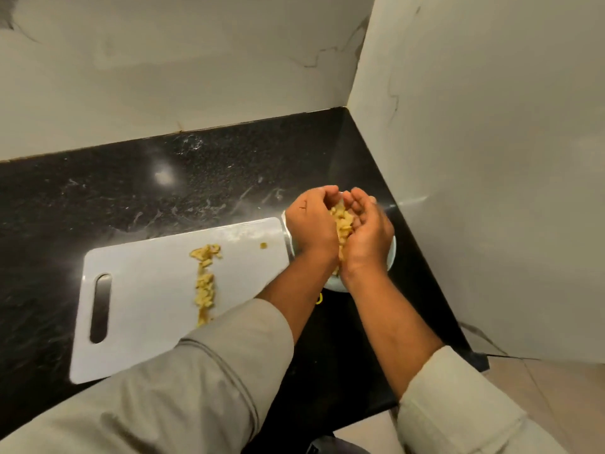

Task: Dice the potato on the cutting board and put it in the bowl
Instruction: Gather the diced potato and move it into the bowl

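My left hand (311, 221) and my right hand (368, 231) are cupped together around a heap of diced potato (342, 221), right above a pale bowl (391, 253) that they mostly hide. The bowl stands just right of a white cutting board (147, 290) with a slot handle. A row of diced potato (204, 283) still lies down the board's middle, and one small piece (263, 245) sits near its right edge. A few pieces show below my wrists inside the bowl.
The black speckled counter (163, 191) ends at pale walls behind and to the right, forming a corner close to the bowl. A small yellow scrap (319, 299) lies on the counter beside the bowl. The counter's front edge runs under my sleeves.
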### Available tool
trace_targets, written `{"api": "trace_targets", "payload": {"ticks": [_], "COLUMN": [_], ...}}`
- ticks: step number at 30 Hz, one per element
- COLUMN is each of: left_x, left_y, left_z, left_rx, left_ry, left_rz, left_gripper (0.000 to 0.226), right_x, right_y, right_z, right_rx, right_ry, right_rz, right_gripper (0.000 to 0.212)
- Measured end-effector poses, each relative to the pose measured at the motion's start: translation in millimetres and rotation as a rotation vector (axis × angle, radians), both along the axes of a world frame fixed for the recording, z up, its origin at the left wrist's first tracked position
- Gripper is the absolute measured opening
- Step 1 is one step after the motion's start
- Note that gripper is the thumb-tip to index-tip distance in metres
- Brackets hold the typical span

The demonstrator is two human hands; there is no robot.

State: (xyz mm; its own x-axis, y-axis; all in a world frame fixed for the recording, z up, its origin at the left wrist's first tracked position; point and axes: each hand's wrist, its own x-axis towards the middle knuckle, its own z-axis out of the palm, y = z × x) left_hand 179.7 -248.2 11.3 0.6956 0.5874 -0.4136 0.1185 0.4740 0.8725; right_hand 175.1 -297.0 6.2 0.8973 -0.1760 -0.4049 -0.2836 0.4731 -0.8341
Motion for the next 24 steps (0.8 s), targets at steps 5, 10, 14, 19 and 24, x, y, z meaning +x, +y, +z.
{"api": "trace_targets", "payload": {"ticks": [5,10,14,19,24], "left_x": [13,11,4,-6,-37], "left_y": [-4,1,9,21,66], "left_z": [-9,-7,-4,4,-3], "left_rx": [0.155,-0.132,-0.448,-0.629,-0.332], "left_ry": [-0.059,-0.174,-0.226,-0.325,-0.322], "left_rz": [0.108,0.109,0.027,-0.085,-0.106], "left_gripper": [0.027,0.029,0.041,0.047,0.046], "right_x": [13,-7,4,1,2], "right_y": [-15,-7,-9,-9,-8], "right_z": [-11,-15,-21,-24,-13], "right_rx": [-0.331,-0.425,-0.574,-0.769,-0.919], "right_ry": [-0.115,-0.330,-0.315,-0.579,-0.564], "right_rz": [0.020,0.240,0.317,0.477,0.335], "right_gripper": [0.032,0.033,0.028,0.030,0.030]}}
